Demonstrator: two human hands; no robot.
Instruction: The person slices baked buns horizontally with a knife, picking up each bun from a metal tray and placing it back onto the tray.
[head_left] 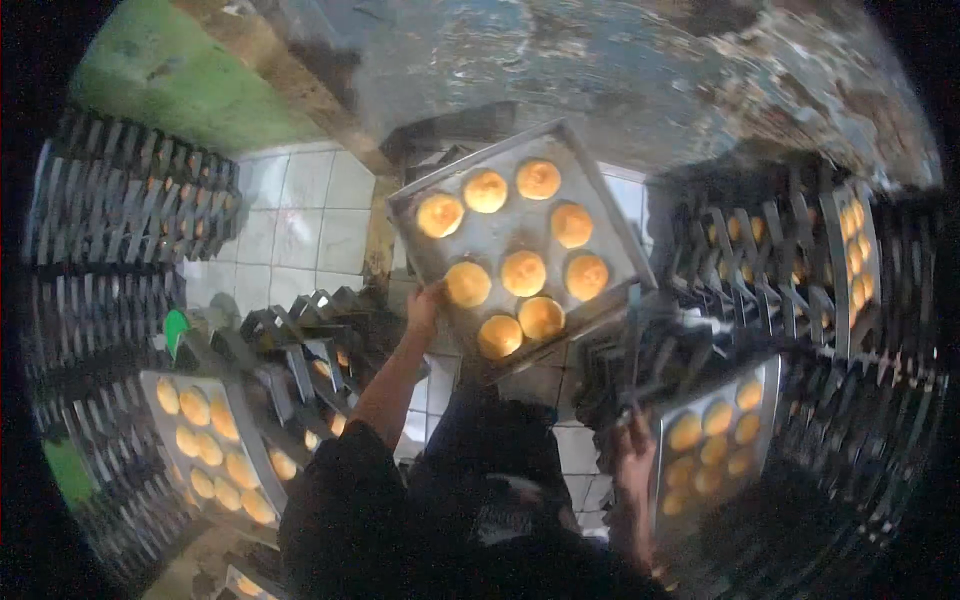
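The tray point(519, 246) of buns point(523, 272) is gripped one-handed by the left hand point(424, 303); tilted, buns could slide toward six o'clock. A second tray point(712, 440) at four o'clock is grasped by the right hand point(634, 452).

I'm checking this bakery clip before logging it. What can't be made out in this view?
- Left hand: fingers hidden under the raised tray of buns.
- Right hand: grip on the lower tray blurred, dim.
- Racks at both sides: contents lost to darkness and lens distortion.
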